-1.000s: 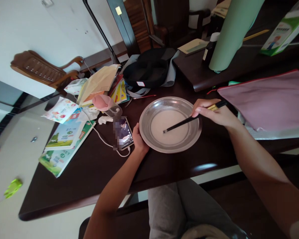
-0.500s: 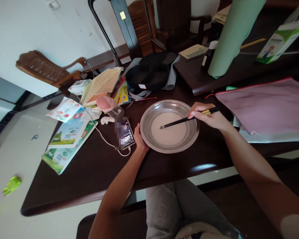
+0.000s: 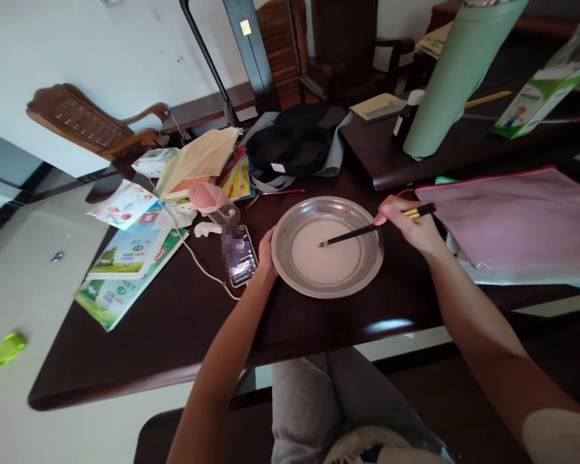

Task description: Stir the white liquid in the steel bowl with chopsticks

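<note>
A round metal bowl stands on the dark table, with a pale, milky liquid in it. My left hand grips the bowl's left rim; its fingers are partly hidden behind and under the edge. In my right hand, at the bowl's right side, is a pair of black chopsticks with gold bands near the top. Their tips reach over the middle of the bowl, at the liquid's surface. Just left of my left hand lies a phone with its screen lit and a white cable by it.
Left are booklets, papers and a pink-topped cup. Behind the bowl sits a black bag. To the right lie a pink zip pouch, a green flask, a small dark bottle and a green-white box.
My right hand has shifted a little to the right, and the chopstick tips have moved slightly right within the bowl. My left hand stays at the rim. The view has shifted slightly.
</note>
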A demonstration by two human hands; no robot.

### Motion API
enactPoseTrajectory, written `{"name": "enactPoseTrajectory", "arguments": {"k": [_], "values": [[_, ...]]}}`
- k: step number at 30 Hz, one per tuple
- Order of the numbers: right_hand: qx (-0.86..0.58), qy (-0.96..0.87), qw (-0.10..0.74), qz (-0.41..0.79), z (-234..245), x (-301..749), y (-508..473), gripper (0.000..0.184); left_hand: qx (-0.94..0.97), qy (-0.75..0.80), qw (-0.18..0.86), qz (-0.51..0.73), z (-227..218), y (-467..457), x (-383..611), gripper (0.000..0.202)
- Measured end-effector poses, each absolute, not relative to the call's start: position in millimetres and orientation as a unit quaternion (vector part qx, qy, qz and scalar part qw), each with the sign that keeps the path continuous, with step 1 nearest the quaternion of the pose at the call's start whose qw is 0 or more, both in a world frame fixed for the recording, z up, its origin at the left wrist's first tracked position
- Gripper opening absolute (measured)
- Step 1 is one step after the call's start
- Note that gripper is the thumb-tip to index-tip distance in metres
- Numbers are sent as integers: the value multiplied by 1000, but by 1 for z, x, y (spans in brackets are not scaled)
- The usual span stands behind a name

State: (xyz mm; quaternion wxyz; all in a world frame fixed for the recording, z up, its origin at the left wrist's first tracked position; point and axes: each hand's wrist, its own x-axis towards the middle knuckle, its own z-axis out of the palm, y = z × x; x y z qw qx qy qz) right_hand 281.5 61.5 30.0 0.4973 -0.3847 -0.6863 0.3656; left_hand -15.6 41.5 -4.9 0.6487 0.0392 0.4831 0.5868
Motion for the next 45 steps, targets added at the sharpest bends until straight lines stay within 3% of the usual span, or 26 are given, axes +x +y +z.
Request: {"name": "enactPoseTrajectory", "arguments": {"k": [3,8,15,20,26,32,39,43,45], "values": [[-380,-669,509,386,29,286,62,49,41,485,650,583,-1,45,-14,14],[-340,-733,426,406,32,280,59,42,37,501,637,584,-5,43,-15,15],[-373,-676,512,377,28,290,63,44,52,502,635,585,-10,42,-16,12],[-349,-730,424,408,31,285,61,40,60,479,638,599,-11,42,-15,16],[-377,-677,515,366,26,290,64,42,67,469,647,597,-10,42,-16,16],[-349,-735,427,394,33,283,59,39,73,464,644,604,-9,41,-15,18],[-381,-670,522,365,29,291,64,46,77,474,648,591,-15,43,-17,15],[-348,-726,432,406,32,287,60,40,75,481,635,600,-15,43,-18,16],[-347,-738,426,392,33,285,59,36,73,483,636,598,-14,43,-18,18]]}}
